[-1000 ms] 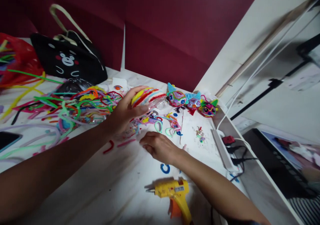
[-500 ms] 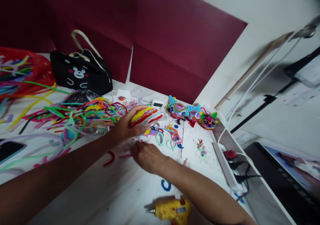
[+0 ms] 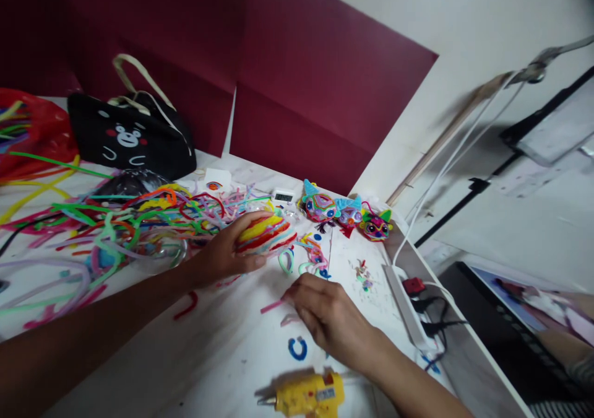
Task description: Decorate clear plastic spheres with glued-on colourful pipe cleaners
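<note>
My left hand [image 3: 225,251] is closed around a rounded ball [image 3: 266,235] covered in red, yellow, white and light blue stripes of fuzzy pipe cleaner. My right hand [image 3: 327,313] hovers low over the white tabletop, right of the ball, its fingertips pinched on a short pink pipe cleaner [image 3: 271,306]. Below that hand lies a curled blue pipe cleaner piece [image 3: 297,348]. A yellow glue gun [image 3: 309,395] rests on its side near the bottom edge, nozzle to the left. A bent red pipe cleaner [image 3: 186,306] lies under my left forearm.
A tangle of coloured pipe cleaners [image 3: 125,217] spreads across the left. Behind it stand a black bag [image 3: 132,139] and a red plastic bag [image 3: 46,142]. Three decorated animal-face figures, one pink-green [image 3: 375,226], sit at the back. A power strip [image 3: 408,306] runs along the right edge.
My right hand has moved right, away from the ball, with the pink pipe cleaner in its fingertips. My left hand still holds the striped ball. The view has shifted slightly right.
</note>
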Demonstrator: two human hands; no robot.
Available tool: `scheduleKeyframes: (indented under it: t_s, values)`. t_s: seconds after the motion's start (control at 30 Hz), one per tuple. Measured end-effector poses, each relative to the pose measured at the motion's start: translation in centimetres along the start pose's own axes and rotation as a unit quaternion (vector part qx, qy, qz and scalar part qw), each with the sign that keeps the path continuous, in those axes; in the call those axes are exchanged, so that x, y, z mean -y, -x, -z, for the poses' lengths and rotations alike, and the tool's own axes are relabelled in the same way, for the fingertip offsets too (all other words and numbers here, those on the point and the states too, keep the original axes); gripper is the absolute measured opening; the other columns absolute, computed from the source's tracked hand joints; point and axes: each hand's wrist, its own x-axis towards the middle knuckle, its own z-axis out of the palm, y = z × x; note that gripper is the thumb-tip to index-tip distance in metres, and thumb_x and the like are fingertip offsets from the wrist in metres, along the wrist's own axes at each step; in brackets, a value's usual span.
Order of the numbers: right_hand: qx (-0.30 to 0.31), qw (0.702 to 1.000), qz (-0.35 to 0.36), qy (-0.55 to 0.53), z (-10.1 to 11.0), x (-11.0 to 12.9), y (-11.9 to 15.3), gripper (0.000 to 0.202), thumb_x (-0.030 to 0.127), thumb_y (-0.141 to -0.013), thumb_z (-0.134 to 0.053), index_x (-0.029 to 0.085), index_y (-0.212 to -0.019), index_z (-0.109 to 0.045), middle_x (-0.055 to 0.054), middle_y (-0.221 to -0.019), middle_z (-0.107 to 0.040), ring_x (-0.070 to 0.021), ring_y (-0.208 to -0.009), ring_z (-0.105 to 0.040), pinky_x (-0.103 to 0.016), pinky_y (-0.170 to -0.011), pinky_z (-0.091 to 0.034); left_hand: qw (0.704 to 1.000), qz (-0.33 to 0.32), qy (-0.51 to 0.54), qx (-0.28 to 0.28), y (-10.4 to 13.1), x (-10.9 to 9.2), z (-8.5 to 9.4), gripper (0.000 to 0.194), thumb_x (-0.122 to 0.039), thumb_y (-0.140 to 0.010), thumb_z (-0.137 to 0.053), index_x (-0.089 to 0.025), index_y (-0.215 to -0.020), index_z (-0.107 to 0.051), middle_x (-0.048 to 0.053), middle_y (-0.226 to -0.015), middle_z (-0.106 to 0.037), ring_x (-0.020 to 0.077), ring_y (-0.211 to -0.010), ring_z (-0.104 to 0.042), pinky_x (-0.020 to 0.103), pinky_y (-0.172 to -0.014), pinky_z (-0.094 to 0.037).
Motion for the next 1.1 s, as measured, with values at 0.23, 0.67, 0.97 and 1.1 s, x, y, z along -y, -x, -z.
scheduleKeyframes:
  t_s: [0.23,0.67,0.97,1.1]
  values:
    - [-0.109,0.991,-0.053,-0.061,2.0,0.3,2.3,0.022,0.014,-0.099,-0.045,0.02,-0.109,-0.063,-0.007,-0.092,-0.063,-0.0153,-0.084,-0.063,-0.026,-0.074,-0.05,0.999,-0.014,-0.012,0.031,-0.5,-0.4,-1.4,0.073,-0.049,-0.073,-0.073,-0.03,-0.14,-0.048,0.007,-0.148,-0.05,0.0373,-0.136,-0.046,0.049,-0.111,-0.042]
    - [-0.184,0.977,-0.105,-0.038,3.0,0.1,2.6,0.008,0.018,-0.096,-0.056,0.018,-0.09,-0.063,-0.002,-0.08,-0.059,-0.0125,-0.072,-0.056,-0.024,-0.064,-0.044,0.992,-0.014,-0.047,0.113,-0.8,-2.1,-3.6,0.065,-0.043,-0.075,-0.068,-0.02,-0.133,-0.049,0.011,-0.14,-0.054,0.033,-0.127,-0.053,0.042,-0.108,-0.043]
    - [-0.156,0.983,-0.092,-0.03,2.9,-0.1,2.1,0.008,0.014,-0.096,-0.055,0.015,-0.093,-0.062,-0.003,-0.082,-0.057,-0.012,-0.075,-0.055,-0.023,-0.067,-0.042,0.99,-0.015,-0.051,0.13,-0.6,-1.7,-3.7,0.066,-0.04,-0.076,-0.066,-0.02,-0.135,-0.044,0.012,-0.142,-0.049,0.033,-0.131,-0.048,0.042,-0.11,-0.04]
    - [-0.152,0.984,-0.089,-0.023,2.7,0.0,1.9,0.008,0.015,-0.097,-0.054,0.015,-0.093,-0.062,-0.003,-0.082,-0.057,-0.0124,-0.075,-0.055,-0.024,-0.067,-0.042,0.989,-0.023,-0.051,0.136,-0.5,-1.7,-3.7,0.065,-0.038,-0.077,-0.066,-0.02,-0.135,-0.044,0.011,-0.14,-0.049,0.0313,-0.129,-0.049,0.041,-0.11,-0.04]
